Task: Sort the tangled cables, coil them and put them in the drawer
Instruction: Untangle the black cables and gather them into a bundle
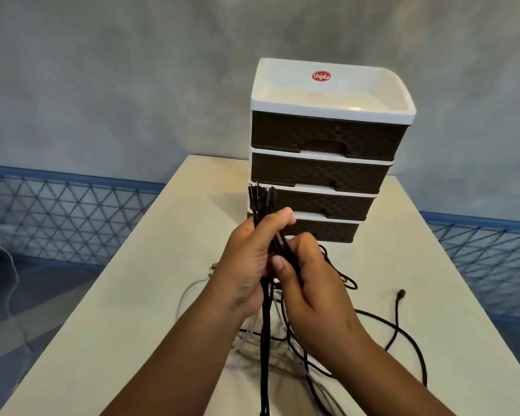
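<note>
Between your hands the black cables (264, 325) run upright: left hand (246, 265) grips them, right hand (309, 280) pinches just beside (drawers (321, 172) beyond, shut).

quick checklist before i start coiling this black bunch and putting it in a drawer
1. Black cable bunch gripped by left hand: ok.
2. Right hand also holding the bunch: ok.
3. Black bunch free of the white cables: not ok, they cross below the hands.
4. Loose black cable gathered in: not ok, it trails across the table.
5. A drawer open on the drawer unit: not ok, all four look closed.
6. Plug ends aligned: cannot tell.
</note>
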`<state>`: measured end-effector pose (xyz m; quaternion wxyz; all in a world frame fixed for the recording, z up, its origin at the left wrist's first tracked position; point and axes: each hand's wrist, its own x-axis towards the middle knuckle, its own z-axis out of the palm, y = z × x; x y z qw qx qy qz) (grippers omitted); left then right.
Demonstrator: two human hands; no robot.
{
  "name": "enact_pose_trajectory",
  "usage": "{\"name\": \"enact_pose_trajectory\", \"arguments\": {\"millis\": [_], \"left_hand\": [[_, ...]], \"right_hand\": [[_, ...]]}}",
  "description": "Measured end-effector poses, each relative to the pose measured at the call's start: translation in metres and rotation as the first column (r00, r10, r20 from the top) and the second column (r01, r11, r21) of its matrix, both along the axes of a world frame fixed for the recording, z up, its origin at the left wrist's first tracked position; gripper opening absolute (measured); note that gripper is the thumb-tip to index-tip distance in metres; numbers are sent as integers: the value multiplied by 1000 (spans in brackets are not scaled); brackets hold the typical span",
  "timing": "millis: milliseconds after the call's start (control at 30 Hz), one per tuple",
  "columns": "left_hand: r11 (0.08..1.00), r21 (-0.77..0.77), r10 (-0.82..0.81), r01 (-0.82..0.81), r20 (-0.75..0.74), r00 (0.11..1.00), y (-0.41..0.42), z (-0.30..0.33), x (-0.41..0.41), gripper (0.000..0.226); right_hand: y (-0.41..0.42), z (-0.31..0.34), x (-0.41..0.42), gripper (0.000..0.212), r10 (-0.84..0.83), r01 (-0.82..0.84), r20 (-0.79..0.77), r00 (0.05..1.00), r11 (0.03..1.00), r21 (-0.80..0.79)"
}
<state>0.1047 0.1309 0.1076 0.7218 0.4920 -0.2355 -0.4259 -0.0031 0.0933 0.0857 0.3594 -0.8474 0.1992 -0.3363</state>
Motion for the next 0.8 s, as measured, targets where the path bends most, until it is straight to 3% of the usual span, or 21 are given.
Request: {"name": "enact_pose_trajectory", "arguments": {"millis": [300, 400, 533, 600, 667, 800], "left_hand": [[994, 1, 107, -107, 32, 994, 1, -8, 5, 22], [993, -66, 88, -93, -64, 994, 0, -12, 0, 26], [951, -310, -87, 3, -259, 962, 6, -12, 4, 26], [917, -398, -166, 37, -296, 941, 11, -7, 18, 27], [897, -441, -180, 36, -289, 940, 16, -1, 34, 28], [899, -437, -152, 18, -274, 950, 26, 10, 55, 30]], "right_hand": [[6, -26, -9, 17, -79, 56, -119, 990, 980, -190], [10, -36, -12, 14, -31, 18, -111, 993, 993, -116], [-4, -49, -18, 22, 77, -74, -78, 994, 996, 44], [-25, -57, -29, 25, 99, -117, -219, 971, 991, -68], [-50, -66, -41, 22, 25, -147, -386, 922, 946, -290], [-107, -73, -59, 5, -226, 38, -340, 913, 875, -482]]}}
